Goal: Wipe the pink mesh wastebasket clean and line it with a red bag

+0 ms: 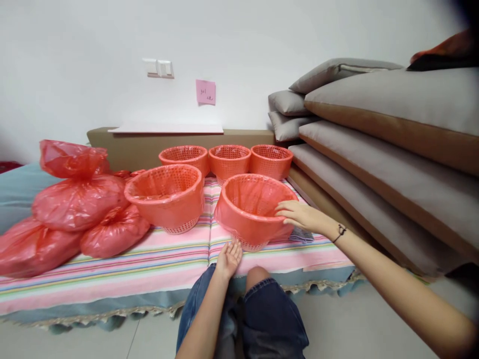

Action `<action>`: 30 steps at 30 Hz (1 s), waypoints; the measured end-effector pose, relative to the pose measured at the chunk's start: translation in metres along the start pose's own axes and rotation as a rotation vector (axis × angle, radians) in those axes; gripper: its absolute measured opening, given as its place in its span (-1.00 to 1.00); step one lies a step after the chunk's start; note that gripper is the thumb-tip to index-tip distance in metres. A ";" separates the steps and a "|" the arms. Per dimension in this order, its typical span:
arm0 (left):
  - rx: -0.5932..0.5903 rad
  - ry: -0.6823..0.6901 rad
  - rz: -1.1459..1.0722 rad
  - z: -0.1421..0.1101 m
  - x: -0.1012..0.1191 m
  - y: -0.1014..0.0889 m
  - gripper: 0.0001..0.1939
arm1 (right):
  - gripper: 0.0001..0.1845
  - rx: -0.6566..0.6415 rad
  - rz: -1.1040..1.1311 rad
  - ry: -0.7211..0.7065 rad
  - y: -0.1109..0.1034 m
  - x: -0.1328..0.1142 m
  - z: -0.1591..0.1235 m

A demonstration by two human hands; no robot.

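Observation:
A red plastic basket lined with a red bag (250,207) stands on the striped cloth near the front edge. My right hand (299,215) rests on its right rim, fingers stretched out over the bag's edge. My left hand (229,258) lies flat on the cloth just below the basket's base, fingers apart, touching or nearly touching it. A second lined basket (166,197) stands to the left. Three unlined red mesh baskets (229,160) stand in a row behind.
Several tied red plastic bags (78,202) are heaped at the left on the striped cloth (149,259). Grey and brown cushions (381,149) are stacked at the right. A cardboard box (149,142) lies against the wall. My knees in jeans (258,309) are below.

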State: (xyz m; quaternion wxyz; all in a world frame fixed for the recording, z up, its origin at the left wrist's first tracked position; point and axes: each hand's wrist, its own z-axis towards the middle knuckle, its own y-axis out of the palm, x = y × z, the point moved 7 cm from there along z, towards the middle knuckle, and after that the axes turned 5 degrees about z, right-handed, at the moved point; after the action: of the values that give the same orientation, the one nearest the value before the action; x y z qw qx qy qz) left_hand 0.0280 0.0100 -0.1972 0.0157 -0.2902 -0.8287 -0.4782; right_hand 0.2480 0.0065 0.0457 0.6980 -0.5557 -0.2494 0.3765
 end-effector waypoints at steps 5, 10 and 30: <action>-0.084 0.062 0.003 -0.006 0.022 0.015 -0.61 | -0.30 0.062 0.008 0.146 -0.020 -0.017 0.013; -0.073 0.097 0.033 -0.007 0.027 0.019 -0.81 | -0.46 0.138 -0.013 0.282 0.015 -0.071 0.069; -0.045 0.060 0.028 -0.014 0.024 0.015 -0.62 | -0.38 0.181 -0.046 0.174 -0.012 0.011 -0.016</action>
State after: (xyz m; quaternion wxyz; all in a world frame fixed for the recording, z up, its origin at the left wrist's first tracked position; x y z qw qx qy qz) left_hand 0.0120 0.0161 -0.1705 0.0408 -0.2876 -0.8128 -0.5050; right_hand 0.2693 0.0047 0.0528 0.7728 -0.5151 -0.1655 0.3317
